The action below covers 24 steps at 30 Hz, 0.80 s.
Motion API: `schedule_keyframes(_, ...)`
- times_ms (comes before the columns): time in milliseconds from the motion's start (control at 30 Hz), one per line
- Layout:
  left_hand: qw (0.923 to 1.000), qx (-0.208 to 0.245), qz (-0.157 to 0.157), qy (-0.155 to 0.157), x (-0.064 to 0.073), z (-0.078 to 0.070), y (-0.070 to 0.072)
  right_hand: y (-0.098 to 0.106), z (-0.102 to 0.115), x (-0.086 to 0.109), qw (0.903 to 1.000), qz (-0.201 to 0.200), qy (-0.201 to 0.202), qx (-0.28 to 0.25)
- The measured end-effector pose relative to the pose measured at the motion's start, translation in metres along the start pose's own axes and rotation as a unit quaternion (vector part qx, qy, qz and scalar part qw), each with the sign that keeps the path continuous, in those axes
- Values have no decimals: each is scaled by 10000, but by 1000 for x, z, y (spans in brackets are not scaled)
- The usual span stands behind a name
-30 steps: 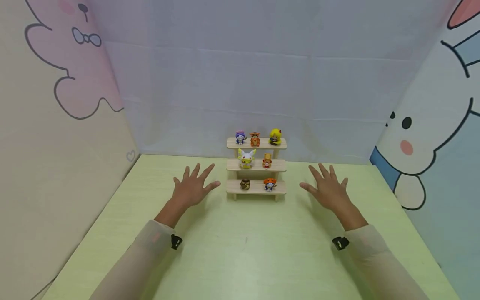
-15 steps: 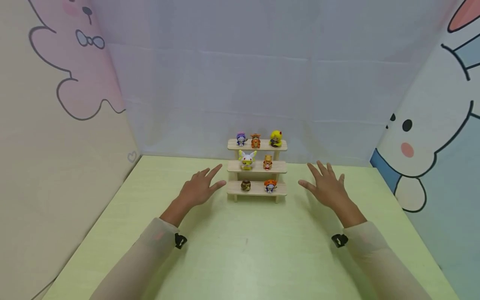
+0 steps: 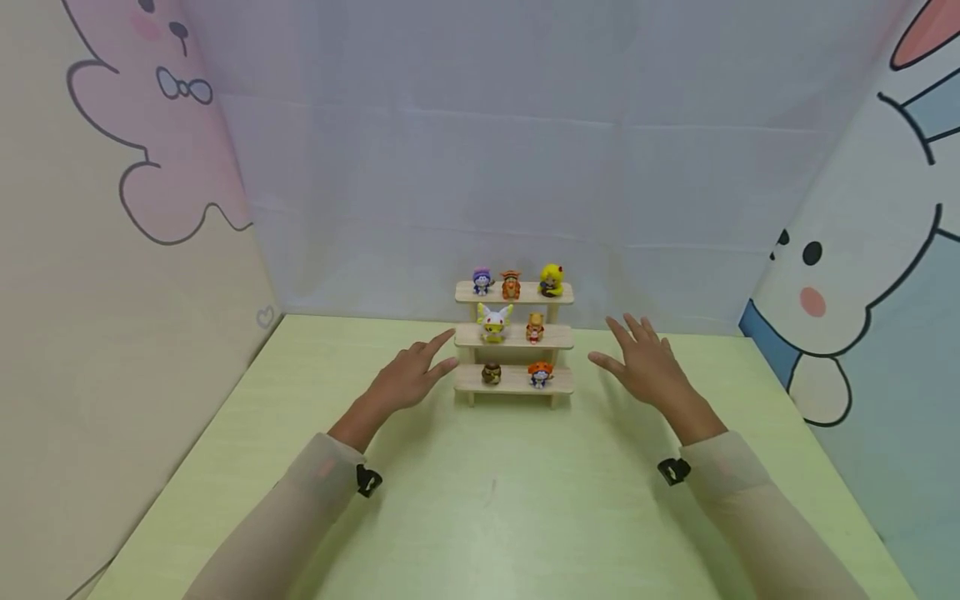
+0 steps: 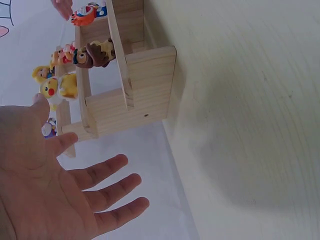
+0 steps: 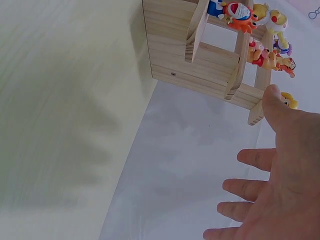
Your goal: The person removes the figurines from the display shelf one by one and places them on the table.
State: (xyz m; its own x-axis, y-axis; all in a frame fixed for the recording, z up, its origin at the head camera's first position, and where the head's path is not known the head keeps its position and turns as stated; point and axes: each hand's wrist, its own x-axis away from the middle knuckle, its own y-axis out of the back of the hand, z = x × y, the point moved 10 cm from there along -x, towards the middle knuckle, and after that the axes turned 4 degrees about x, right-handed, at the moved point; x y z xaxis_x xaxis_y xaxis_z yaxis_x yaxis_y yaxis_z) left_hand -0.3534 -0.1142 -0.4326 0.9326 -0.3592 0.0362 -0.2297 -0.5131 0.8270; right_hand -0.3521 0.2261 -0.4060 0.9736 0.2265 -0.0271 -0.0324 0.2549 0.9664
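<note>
A three-tier wooden display stand (image 3: pixel 514 381) stands near the back of the table, with small figurines on each tier. On top are a purple-hatted figurine (image 3: pixel 482 282), an orange tiger figurine (image 3: pixel 511 285) and a yellow-haired one (image 3: pixel 551 281). The middle tier bears a white-and-yellow long-eared figurine (image 3: pixel 494 323) and an orange bear figurine (image 3: pixel 535 327). A brown owl figurine (image 3: pixel 491 373) and an orange-hatted figurine (image 3: pixel 540 375) occupy the bottom tier. My left hand (image 3: pixel 406 377), fingers spread and holding nothing, is at the stand's left side. Fingers extended, my right hand (image 3: pixel 651 371) hovers off its right side.
The pale green table (image 3: pixel 487 500) meets a white cloth backdrop (image 3: pixel 435 167) just behind the stand. Printed side panels flank it, a pink bear (image 3: pixel 187 167) on the left and a white rabbit (image 3: pixel 847 275) on the right.
My left hand has moved right, towards the stand, and turned so its fingers overlap each other in the head view. The right hand has shifted slightly left. The figurines stay in place.
</note>
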Motion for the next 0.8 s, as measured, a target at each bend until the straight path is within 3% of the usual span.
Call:
schedule_keyframes(200, 9997, 211, -10, -113, -5, -4, -1, 6, 7, -5, 9998, -65, 126, 106)
schedule_keyframes(400, 9970, 727, 48, -252, -11, -10, -4, 14, 14, -10, 9998, -78, 160, -53)
schedule_keyframes(800, 9868, 1603, 194, -152, -20, -7, -14, 23, 28, -26, 9988, -92, 236, -423)
